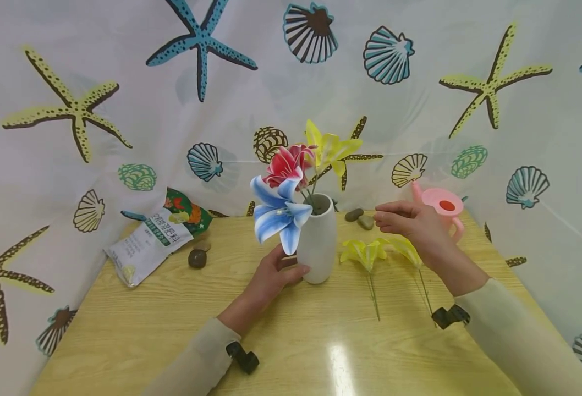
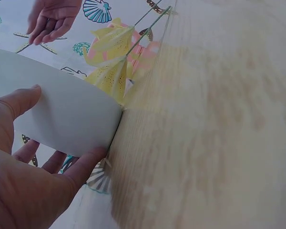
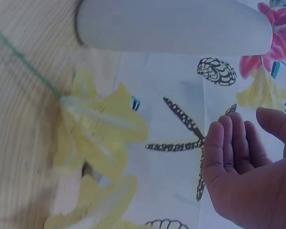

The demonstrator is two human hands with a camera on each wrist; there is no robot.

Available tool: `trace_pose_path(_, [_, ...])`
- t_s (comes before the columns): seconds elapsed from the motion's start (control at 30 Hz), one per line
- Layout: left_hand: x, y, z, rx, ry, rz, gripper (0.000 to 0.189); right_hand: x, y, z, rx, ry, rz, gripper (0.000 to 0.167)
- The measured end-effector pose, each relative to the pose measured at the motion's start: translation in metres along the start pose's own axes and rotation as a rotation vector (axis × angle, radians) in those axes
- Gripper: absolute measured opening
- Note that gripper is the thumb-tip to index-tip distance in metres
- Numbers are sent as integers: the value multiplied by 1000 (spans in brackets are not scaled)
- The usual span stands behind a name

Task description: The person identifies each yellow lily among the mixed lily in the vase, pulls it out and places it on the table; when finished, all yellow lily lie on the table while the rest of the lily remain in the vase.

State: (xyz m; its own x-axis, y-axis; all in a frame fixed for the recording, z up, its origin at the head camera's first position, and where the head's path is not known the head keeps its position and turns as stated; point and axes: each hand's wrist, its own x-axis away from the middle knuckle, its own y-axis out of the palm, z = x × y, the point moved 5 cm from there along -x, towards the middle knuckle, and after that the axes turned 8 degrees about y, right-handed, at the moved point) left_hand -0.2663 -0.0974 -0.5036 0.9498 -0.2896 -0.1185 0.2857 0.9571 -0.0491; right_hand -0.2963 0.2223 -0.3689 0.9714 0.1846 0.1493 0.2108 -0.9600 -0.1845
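A white vase point(image 1: 317, 242) stands upright on the table with a blue lily point(image 1: 281, 213), a red lily point(image 1: 289, 165) and a yellow lily point(image 1: 328, 147) in its mouth. My left hand point(image 1: 277, 275) holds the vase low on its left side; in the left wrist view the thumb point(image 2: 24, 100) lies on one side and the fingers reach round the other. To the right of the vase, my right hand point(image 1: 412, 223) hovers in the air with nothing in it, fingers together and gently bent. Below it, two loose yellow lilies point(image 1: 365, 254) lie on the table, stems toward me.
A pink watering can point(image 1: 439, 202) stands behind my right hand. Small stones point(image 1: 365, 221) lie behind the loose lilies. At the back left are a printed bag point(image 1: 157, 236) and a dark stone point(image 1: 197, 258). A patterned cloth point(image 1: 251, 110) hangs behind the wooden table point(image 1: 291, 352).
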Motion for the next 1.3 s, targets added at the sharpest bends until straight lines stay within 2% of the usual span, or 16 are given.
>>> trace_pose_path(0.17, [-1,0,-2,-10,0,0,71,-13,21,-11,-106,16,-59,27])
trace_pose_path(0.43, [-2,0,-1,-18,9,4,70,-28,47,-28,-138,-22,-80,39])
trace_pose_path(0.6, [-2,-1,-2,-19,1,12,70,-36,61,-37,-201,-36,-92,41])
trace_pose_path(0.83, [-2,1,-4,-12,6,-1,70,-43,75,-46,-232,-2,-112,46])
trace_pose_path(1.07, [-2,0,-3,-22,4,3,70,-49,86,-51,-217,35,-90,48])
trace_pose_path(1.3, [-3,-1,-5,-27,6,1,70,-57,94,-52,-254,60,-86,47])
